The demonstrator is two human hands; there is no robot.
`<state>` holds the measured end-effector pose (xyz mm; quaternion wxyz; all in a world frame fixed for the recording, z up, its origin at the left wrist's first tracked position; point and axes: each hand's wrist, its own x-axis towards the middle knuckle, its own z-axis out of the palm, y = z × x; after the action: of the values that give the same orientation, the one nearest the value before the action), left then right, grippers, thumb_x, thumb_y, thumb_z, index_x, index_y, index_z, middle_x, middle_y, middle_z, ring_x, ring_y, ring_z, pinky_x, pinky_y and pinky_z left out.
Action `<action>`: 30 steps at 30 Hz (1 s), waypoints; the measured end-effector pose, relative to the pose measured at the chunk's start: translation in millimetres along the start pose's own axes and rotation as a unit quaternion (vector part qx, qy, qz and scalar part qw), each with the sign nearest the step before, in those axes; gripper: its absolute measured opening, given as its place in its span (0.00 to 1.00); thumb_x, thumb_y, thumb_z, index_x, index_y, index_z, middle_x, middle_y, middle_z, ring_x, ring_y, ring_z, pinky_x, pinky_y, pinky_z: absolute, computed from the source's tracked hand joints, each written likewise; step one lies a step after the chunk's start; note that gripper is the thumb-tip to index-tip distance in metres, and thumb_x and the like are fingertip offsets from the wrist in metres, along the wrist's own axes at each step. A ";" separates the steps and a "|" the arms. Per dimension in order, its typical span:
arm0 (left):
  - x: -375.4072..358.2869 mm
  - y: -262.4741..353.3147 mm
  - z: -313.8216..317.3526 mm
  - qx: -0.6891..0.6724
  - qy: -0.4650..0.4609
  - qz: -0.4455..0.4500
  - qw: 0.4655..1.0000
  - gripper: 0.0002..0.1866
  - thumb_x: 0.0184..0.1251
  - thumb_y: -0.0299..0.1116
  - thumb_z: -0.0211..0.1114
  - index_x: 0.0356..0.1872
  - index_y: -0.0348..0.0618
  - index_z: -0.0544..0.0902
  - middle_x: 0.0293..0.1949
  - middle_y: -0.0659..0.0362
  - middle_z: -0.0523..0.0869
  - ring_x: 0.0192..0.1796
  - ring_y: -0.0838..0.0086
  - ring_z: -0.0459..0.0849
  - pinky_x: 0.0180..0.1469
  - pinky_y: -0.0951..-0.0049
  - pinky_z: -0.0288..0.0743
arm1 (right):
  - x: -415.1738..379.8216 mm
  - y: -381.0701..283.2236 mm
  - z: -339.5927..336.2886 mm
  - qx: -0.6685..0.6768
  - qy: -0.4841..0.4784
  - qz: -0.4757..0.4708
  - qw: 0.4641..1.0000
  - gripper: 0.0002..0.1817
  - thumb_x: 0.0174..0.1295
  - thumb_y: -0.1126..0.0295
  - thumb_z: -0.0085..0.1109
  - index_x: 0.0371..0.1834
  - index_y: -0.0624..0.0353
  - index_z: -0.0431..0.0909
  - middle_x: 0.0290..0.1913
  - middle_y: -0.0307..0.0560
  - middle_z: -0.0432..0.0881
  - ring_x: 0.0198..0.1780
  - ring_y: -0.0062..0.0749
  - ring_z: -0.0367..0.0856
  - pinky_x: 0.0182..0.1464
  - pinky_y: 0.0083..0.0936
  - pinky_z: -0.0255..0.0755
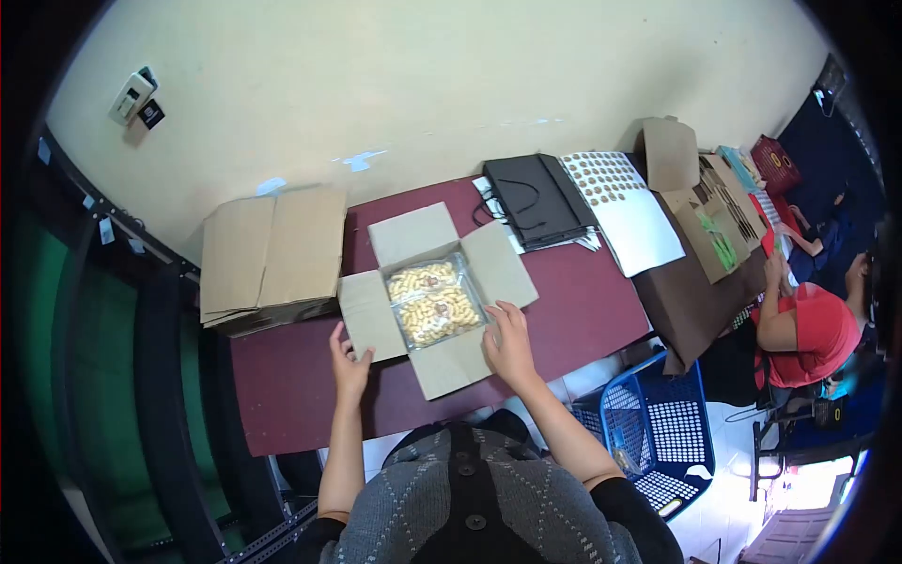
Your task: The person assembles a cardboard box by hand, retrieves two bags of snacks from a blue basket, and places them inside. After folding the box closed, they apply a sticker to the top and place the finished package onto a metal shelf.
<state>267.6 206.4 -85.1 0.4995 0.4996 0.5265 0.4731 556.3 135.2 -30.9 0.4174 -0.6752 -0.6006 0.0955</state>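
Flanking open carton (456,365), grasping nothing visible — with left hand (350,376) spread by left flap (373,315), loose right hand (509,350) at near-right corner — closer to bagged snacks (434,303) inside, just leftward and beyond.

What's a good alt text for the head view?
Left hand and right hand at the flaps of an open cardboard box holding clear-wrapped pale yellow pieces on a maroon table. Someone in red is at far right.

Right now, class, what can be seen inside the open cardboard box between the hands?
Inside the open cardboard box is clear plastic packaging filled with small, pale yellow pieces. The packaging hides the box's floor, so anything beneath it cannot be seen.
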 end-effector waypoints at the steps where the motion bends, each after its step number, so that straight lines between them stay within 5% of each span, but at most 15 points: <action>1: -1.4 2.8 1.0 -0.005 -0.006 0.014 1.000 0.38 0.56 0.14 0.61 0.68 0.45 0.56 0.48 0.50 0.77 0.49 0.69 0.80 0.47 0.72 0.75 | 6.8 -2.5 8.8 0.025 -0.030 -0.019 0.999 0.21 0.56 0.77 0.56 0.55 0.60 0.71 0.58 0.61 0.68 0.65 0.59 0.61 0.65 0.45 0.59; 4: -2.0 5.2 0.3 0.011 -0.023 0.026 0.999 0.35 0.56 0.15 0.62 0.66 0.44 0.61 0.50 0.51 0.77 0.50 0.70 0.79 0.49 0.74 0.74 | 31.3 -5.7 32.7 0.050 -0.121 -0.039 0.991 0.28 0.54 0.72 0.62 0.61 0.58 0.67 0.64 0.63 0.62 0.68 0.61 0.56 0.67 0.46 0.55; 6: -1.4 7.1 -1.2 0.020 -0.024 0.021 0.999 0.34 0.56 0.14 0.61 0.65 0.43 0.62 0.51 0.51 0.76 0.51 0.71 0.78 0.51 0.75 0.73 | 46.0 -9.9 47.2 -0.031 -0.183 -0.076 0.980 0.43 0.49 0.64 0.70 0.69 0.53 0.57 0.70 0.63 0.52 0.72 0.63 0.47 0.71 0.45 0.51; 7: -1.7 8.2 -1.1 0.012 -0.036 0.028 0.999 0.33 0.56 0.13 0.60 0.65 0.43 0.62 0.51 0.51 0.75 0.52 0.71 0.78 0.52 0.75 0.73 | 54.9 -3.6 56.4 -0.048 -0.262 -0.059 0.962 0.60 0.38 0.55 0.77 0.74 0.47 0.46 0.75 0.61 0.41 0.74 0.64 0.38 0.72 0.49 0.44; 11: -0.6 3.2 -2.5 -0.022 -0.046 0.003 0.999 0.33 0.56 0.12 0.60 0.64 0.42 0.63 0.50 0.52 0.75 0.52 0.71 0.78 0.54 0.76 0.72 | 88.3 11.1 83.8 -0.120 -0.413 -0.092 0.898 0.72 0.26 0.48 0.80 0.76 0.46 0.39 0.75 0.63 0.39 0.75 0.62 0.33 0.70 0.61 0.36; 14: 2.9 -4.2 -11.0 0.003 -0.050 0.002 0.999 0.32 0.55 0.13 0.62 0.62 0.42 0.65 0.48 0.53 0.76 0.51 0.73 0.79 0.50 0.77 0.73 | 112.8 19.0 105.0 -0.176 -0.440 -0.131 0.871 0.74 0.25 0.46 0.79 0.76 0.46 0.37 0.75 0.63 0.39 0.76 0.60 0.33 0.71 0.59 0.33; 18: 7.9 1.9 -12.7 -0.014 -0.057 -0.046 0.997 0.32 0.53 0.14 0.65 0.61 0.43 0.67 0.46 0.56 0.77 0.45 0.77 0.80 0.44 0.81 0.74 | 138.8 21.3 118.4 -0.152 -0.504 -0.100 0.844 0.79 0.20 0.42 0.80 0.76 0.46 0.32 0.70 0.66 0.52 0.73 0.59 0.47 0.71 0.60 0.33; 19: 7.7 4.7 -13.4 0.001 -0.061 -0.066 0.996 0.32 0.53 0.14 0.65 0.61 0.42 0.67 0.45 0.56 0.78 0.44 0.77 0.80 0.44 0.81 0.74 | 141.7 17.7 120.1 -0.183 -0.489 -0.106 0.846 0.78 0.19 0.43 0.80 0.76 0.49 0.36 0.65 0.65 0.60 0.70 0.57 0.54 0.72 0.59 0.35; 22: 9.9 3.2 -13.5 0.024 -0.061 -0.077 0.995 0.32 0.53 0.14 0.65 0.61 0.42 0.67 0.43 0.56 0.78 0.42 0.78 0.80 0.42 0.81 0.74 | 146.2 13.5 121.8 -0.199 -0.467 -0.121 0.853 0.75 0.20 0.44 0.80 0.75 0.56 0.42 0.62 0.65 0.63 0.68 0.57 0.57 0.72 0.57 0.36; 23: 9.8 0.4 -13.9 0.002 -0.061 -0.085 0.995 0.32 0.53 0.14 0.64 0.61 0.42 0.67 0.43 0.57 0.78 0.41 0.79 0.80 0.42 0.81 0.74 | 140.3 19.9 126.9 -0.208 -0.423 -0.155 0.868 0.68 0.21 0.44 0.80 0.69 0.63 0.53 0.59 0.62 0.66 0.66 0.55 0.61 0.73 0.55 0.38; 27: 3.4 1.1 -11.6 -0.035 -0.053 -0.086 0.994 0.32 0.54 0.14 0.64 0.61 0.42 0.67 0.43 0.57 0.78 0.41 0.79 0.80 0.43 0.82 0.74 | 132.3 4.1 112.1 -0.179 -0.404 -0.183 0.878 0.54 0.25 0.52 0.80 0.59 0.63 0.64 0.52 0.58 0.68 0.63 0.56 0.63 0.72 0.57 0.39; 30: 1.9 4.0 -9.6 -0.036 -0.044 -0.090 0.994 0.32 0.54 0.13 0.63 0.62 0.42 0.67 0.43 0.57 0.78 0.41 0.80 0.80 0.43 0.83 0.73 | 115.8 -3.2 107.0 -0.200 -0.379 -0.178 0.886 0.55 0.25 0.53 0.80 0.60 0.64 0.63 0.51 0.57 0.68 0.62 0.55 0.63 0.72 0.57 0.39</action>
<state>258.1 208.6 -80.7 0.5805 0.4518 0.5296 0.4223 516.6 286.2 -53.3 0.0240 -0.5384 -0.8295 0.1465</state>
